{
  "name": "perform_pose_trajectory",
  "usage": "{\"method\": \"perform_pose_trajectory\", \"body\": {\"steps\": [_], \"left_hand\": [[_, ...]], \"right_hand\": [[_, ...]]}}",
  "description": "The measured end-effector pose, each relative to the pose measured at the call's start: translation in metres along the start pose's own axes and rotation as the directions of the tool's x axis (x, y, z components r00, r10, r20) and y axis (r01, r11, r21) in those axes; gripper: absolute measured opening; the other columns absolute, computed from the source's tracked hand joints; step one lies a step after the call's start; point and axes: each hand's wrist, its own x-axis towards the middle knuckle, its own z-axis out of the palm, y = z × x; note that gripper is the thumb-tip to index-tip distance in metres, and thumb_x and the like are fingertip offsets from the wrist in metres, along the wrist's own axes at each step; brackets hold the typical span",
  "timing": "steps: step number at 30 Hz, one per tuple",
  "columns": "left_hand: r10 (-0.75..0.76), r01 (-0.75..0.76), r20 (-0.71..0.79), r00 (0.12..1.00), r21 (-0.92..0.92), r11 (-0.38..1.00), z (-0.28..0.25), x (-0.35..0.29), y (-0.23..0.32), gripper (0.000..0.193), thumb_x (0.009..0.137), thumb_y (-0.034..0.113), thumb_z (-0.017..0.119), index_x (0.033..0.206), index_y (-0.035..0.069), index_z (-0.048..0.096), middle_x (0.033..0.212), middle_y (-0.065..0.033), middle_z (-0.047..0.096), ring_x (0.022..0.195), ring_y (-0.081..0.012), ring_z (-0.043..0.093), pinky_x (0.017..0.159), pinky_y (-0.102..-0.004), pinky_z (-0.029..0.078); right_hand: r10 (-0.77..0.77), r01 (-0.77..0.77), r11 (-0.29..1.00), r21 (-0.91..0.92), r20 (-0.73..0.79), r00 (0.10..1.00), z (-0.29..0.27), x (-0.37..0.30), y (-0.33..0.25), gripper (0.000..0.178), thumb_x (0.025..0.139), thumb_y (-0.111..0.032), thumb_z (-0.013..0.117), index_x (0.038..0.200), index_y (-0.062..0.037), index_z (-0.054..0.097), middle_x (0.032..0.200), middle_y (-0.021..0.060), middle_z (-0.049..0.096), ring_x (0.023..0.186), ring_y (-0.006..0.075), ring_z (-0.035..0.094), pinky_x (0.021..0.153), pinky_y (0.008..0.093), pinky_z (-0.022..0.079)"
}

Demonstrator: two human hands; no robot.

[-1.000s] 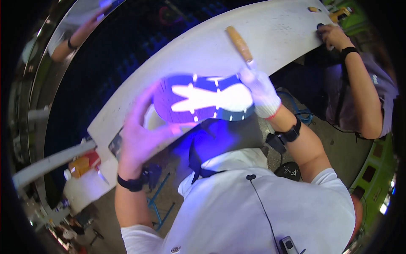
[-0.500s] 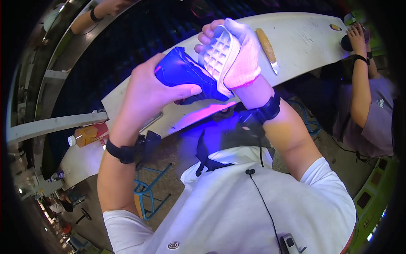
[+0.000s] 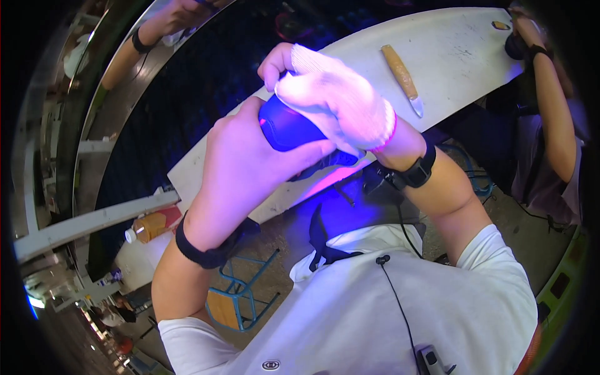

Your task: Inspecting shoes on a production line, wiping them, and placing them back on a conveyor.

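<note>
A dark blue shoe upper [image 3: 284, 128] is held over the table under bluish-purple light. My left hand [image 3: 247, 147] wraps round one end of it, thumb along the near side. My right hand [image 3: 344, 100], in a white knit glove with bare fingertips, curls over the pale sole [image 3: 345, 145] against the upper. Only the sole's edge shows; the glove hides most of it, and how closely it meets the upper cannot be made out.
On the white table [image 3: 459, 59] lies a knife [image 3: 401, 76] with a tan handle. An amber bottle [image 3: 150, 226] lies at the left, above a blue-framed stool [image 3: 240, 300]. A co-worker's hand [image 3: 526, 30] works at the far right; another person's arm [image 3: 153, 34] shows upper left.
My right hand has turned, palm down, over the sole, so its white grid-patterned inner face no longer shows. The upper has tilted with my left hand, and the view has shifted slightly.
</note>
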Motion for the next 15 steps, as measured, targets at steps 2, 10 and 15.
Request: {"method": "perform_pose_trajectory", "body": {"steps": [2, 10, 15], "left_hand": [[0.013, -0.034, 0.098, 0.995, 0.209, 0.977, 0.004, 0.013, 0.025, 0.072, 0.069, 0.053, 0.096, 0.099, -0.006, 0.067, 0.082, -0.0177, 0.075, 0.074, -0.0329, 0.078, 0.069, -0.0398, 0.063], [0.251, -0.361, 0.287, 0.925, 0.448, 0.818, 0.029, 0.000, 0.076, 0.075, 0.069, 0.055, 0.096, 0.106, -0.004, 0.066, 0.070, -0.0125, 0.070, 0.062, -0.0297, 0.074, 0.059, -0.0368, 0.059], [0.553, -0.640, 0.326, 0.767, 0.451, 0.622, 0.035, -0.019, 0.075, 0.074, 0.082, 0.063, 0.081, 0.103, -0.005, 0.062, 0.066, -0.0045, 0.057, 0.053, -0.0154, 0.064, 0.046, -0.0299, 0.049]], "right_hand": [[-0.074, 0.074, 0.997, 0.029, -0.029, 0.997, -0.022, -0.014, 0.004, 0.022, 0.095, -0.022, 0.056, 0.103, -0.0025, 0.057, 0.108, 0.0071, 0.053, 0.103, 0.0158, 0.051, 0.094, 0.0304, 0.044], [-0.016, 0.013, 1.000, -0.023, -0.138, 0.990, -0.032, -0.080, -0.032, 0.049, 0.088, -0.019, 0.055, 0.134, -0.0010, 0.059, 0.119, 0.0108, 0.058, 0.116, 0.0216, 0.056, 0.104, 0.0343, 0.044], [-0.148, 0.164, 0.920, -0.356, 0.070, 0.986, -0.035, -0.116, -0.046, 0.058, 0.090, -0.022, 0.060, 0.142, 0.0023, 0.057, 0.146, 0.0242, 0.060, 0.144, 0.0393, 0.054, 0.121, 0.0492, 0.041]]}}
